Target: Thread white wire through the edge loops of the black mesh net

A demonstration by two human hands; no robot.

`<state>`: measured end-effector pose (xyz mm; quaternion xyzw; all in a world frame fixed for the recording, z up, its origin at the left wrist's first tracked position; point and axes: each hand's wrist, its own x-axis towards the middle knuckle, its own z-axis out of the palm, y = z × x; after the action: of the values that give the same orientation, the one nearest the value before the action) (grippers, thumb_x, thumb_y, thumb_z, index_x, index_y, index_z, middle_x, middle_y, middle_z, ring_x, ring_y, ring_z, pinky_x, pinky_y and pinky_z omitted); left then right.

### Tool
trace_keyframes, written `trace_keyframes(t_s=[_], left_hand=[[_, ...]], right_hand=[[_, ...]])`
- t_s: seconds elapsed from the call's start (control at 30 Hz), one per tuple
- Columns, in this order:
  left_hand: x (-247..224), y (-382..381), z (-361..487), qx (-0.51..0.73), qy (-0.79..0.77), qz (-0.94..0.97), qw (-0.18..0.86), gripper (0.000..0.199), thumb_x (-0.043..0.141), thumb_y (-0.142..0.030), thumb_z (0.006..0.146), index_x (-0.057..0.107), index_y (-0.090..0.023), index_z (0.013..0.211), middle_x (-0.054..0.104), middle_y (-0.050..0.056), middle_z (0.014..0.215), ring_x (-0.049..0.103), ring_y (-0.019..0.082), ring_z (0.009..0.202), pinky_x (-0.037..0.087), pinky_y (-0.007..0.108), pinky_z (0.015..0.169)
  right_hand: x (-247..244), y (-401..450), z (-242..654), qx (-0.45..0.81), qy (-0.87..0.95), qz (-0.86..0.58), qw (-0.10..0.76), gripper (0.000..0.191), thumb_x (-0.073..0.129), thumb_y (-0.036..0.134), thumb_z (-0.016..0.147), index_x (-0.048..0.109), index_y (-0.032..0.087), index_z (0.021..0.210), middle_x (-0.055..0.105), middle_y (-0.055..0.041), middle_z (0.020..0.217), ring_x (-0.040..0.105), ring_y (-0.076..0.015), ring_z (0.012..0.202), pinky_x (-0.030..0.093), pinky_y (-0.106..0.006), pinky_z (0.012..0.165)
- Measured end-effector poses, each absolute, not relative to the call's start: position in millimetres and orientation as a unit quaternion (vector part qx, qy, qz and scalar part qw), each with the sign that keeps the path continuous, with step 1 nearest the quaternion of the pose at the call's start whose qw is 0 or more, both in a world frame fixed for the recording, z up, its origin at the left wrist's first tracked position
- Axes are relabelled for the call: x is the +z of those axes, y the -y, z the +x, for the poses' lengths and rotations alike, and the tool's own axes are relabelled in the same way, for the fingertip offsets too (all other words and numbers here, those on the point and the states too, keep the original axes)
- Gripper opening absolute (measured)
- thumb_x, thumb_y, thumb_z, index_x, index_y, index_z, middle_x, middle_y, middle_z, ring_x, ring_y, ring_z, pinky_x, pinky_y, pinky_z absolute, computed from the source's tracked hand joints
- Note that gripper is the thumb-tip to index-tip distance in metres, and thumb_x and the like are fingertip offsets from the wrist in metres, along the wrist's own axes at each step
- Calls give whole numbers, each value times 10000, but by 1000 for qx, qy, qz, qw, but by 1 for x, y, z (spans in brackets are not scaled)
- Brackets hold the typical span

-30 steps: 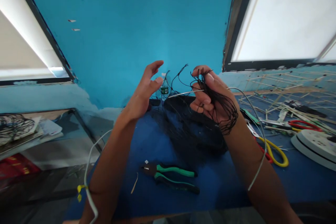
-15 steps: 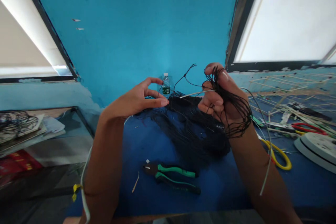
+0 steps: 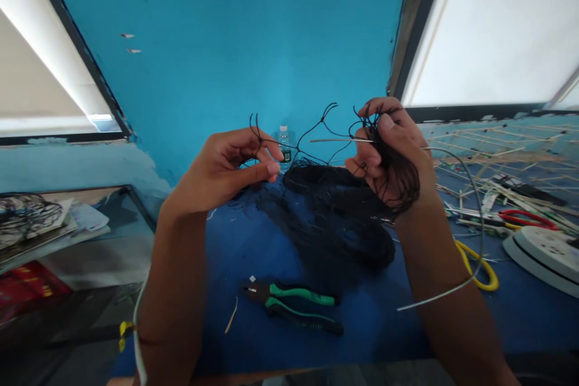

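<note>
My right hand (image 3: pixel 395 145) is closed around a gathered bunch of black netting (image 3: pixel 404 187) and a thin pale wire (image 3: pixel 332 141). The wire's straight end points left; its other end curves down over my right forearm. My left hand (image 3: pixel 235 163) has its fingers curled on the edge of the same netting. Knotted mesh stretches between both hands, and strands stick up above the left fingers. Below them, a heap of black net (image 3: pixel 362 247) lies on the blue table (image 3: pixel 253 247). Pliers with green and black handles (image 3: pixel 303 301) lie in front of it.
A water bottle (image 3: pixel 284 148) stands behind the net by the blue wall. To the right are yellow-handled scissors (image 3: pixel 491 277), a red-handled tool (image 3: pixel 529 218), a white round reel (image 3: pixel 543 259) and thin sticks. Papers (image 3: pixel 85 217) lie on a shelf at left.
My left hand has moved left and curled its fingers on the net edge, drawing the mesh out between the hands. My right hand has turned slightly, and the wire's loose end has swung left.
</note>
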<state>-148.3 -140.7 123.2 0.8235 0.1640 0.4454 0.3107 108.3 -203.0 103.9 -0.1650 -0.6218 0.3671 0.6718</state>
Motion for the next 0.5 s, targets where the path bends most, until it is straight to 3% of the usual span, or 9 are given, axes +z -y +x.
trace_keyframes(t_s=[0.2,0.5], left_hand=[[122,147,-145,437,-167,831,299,338,831,-287,814,671,-218,1105,720,9,777,760,183,733,606,280,659],[121,152,-141,413,-164,840,310,361,822,-281,825,616,-224,1116,734,8,763,744,176,723,584,280,659]], right_hand=[[103,204,101,337,622,-213,674,188,632,447,960,578,297,1059,353,73,600,264,-78,445,350,-261,472],[95,192,88,411,614,-201,644,144,587,421,992,542,294,1044,200,106,517,162,-80,393,254,-239,434]])
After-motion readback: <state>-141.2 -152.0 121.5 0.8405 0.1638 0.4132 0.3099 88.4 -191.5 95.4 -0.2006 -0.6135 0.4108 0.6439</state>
